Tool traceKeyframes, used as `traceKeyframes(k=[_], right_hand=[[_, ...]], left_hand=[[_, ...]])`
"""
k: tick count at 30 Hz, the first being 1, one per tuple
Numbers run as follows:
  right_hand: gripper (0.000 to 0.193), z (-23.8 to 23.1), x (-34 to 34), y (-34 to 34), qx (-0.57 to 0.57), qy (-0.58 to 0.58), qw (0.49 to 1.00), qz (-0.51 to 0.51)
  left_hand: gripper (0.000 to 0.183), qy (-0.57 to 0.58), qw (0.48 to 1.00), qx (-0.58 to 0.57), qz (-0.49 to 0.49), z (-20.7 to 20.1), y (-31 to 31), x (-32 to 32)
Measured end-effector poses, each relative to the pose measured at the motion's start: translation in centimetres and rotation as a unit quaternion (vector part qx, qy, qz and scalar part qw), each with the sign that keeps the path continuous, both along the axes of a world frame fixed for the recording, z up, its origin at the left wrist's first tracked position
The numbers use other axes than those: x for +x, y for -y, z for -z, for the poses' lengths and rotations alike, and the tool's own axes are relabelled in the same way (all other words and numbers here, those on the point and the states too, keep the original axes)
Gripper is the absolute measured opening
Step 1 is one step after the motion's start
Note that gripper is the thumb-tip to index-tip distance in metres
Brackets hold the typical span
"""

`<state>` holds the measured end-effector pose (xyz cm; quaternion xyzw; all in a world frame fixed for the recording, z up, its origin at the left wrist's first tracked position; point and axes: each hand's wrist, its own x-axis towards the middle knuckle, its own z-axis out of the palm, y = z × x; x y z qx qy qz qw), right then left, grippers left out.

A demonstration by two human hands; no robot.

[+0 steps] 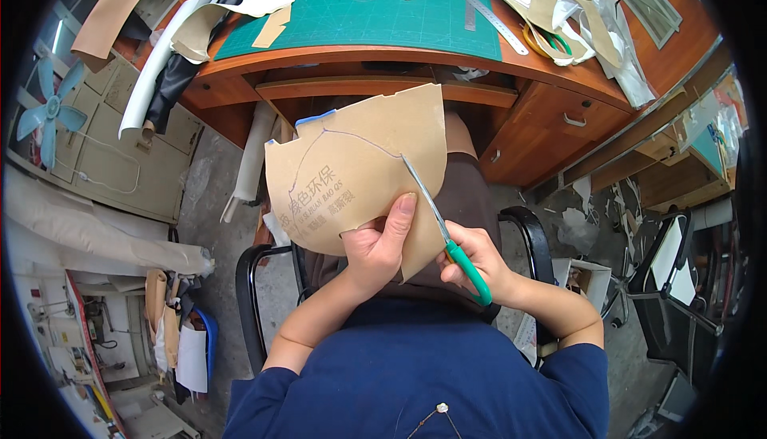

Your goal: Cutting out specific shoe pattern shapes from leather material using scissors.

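Observation:
A sheet of tan cardboard (351,187) is held up above my lap, with a curved pen line drawn on it and dark printing at its lower left. My left hand (377,241) grips its lower edge, the thumb on top and the fingers hidden beneath. In my right hand (478,267) are green-handled scissors (466,270). Their blades lie along the right part of the sheet, tips near the right end of the pen line. Below the blades a flap of the cardboard hangs toward my lap. A small blue strip (315,117) shows at the sheet's top edge.
Ahead stands a wooden desk (551,79) with a green cutting mat (343,23), a metal ruler (497,25) and paper scraps. Rolled material (160,63) hangs over its left end. Chair armrests (254,303) flank me. A blue fan (52,109) is at far left.

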<state>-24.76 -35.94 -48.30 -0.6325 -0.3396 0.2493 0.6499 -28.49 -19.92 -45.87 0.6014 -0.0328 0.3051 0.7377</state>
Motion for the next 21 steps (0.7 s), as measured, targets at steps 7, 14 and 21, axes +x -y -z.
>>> traceKeyframes(k=[7,14,21], right_hand=[[0.051,0.0,-0.1,0.0,0.007,0.006,1.000,-0.001],[0.049,-0.4,0.4,0.2,-0.010,0.012,1.000,-0.017],[0.058,-0.7,1.3,1.3,-0.052,0.029,0.997,-0.040]], left_hand=[[0.026,0.032,0.996,-0.079,-0.002,1.0,-0.4,-0.1],[0.032,0.005,0.999,-0.040,-0.007,0.3,-1.6,-0.5],[0.022,-0.026,0.999,-0.036,0.004,-2.0,-3.6,-0.3]])
